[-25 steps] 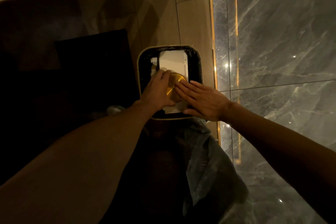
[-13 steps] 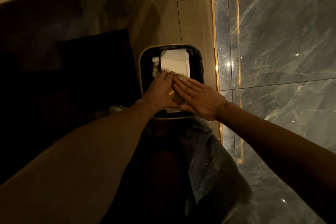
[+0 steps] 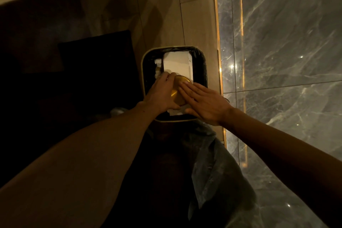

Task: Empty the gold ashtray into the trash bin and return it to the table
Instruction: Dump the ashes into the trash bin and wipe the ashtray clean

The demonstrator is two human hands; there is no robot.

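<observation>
The round gold ashtray (image 3: pixel 179 88) is held upside down or tilted over the open trash bin (image 3: pixel 146 61), a rounded rectangular bin with a pale rim and a black liner. My left hand (image 3: pixel 162 94) grips the ashtray from the left. My right hand (image 3: pixel 205 102) lies flat with fingers straight, its fingertips resting on the ashtray's upturned side. White paper or a box (image 3: pixel 177 65) lies inside the bin beneath the ashtray. Most of the ashtray is hidden by both hands.
A glossy grey marble wall (image 3: pixel 286 52) with gold strips runs along the right, close to the bin. Beige floor tiles (image 3: pixel 161 5) lie beyond the bin. A dark square object (image 3: pixel 96 52) stands left of the bin. My dark clothing fills the lower middle.
My right hand's fingers covered the ashtray half a second ago and have drawn back a little, showing more gold. Both hands stay over the bin.
</observation>
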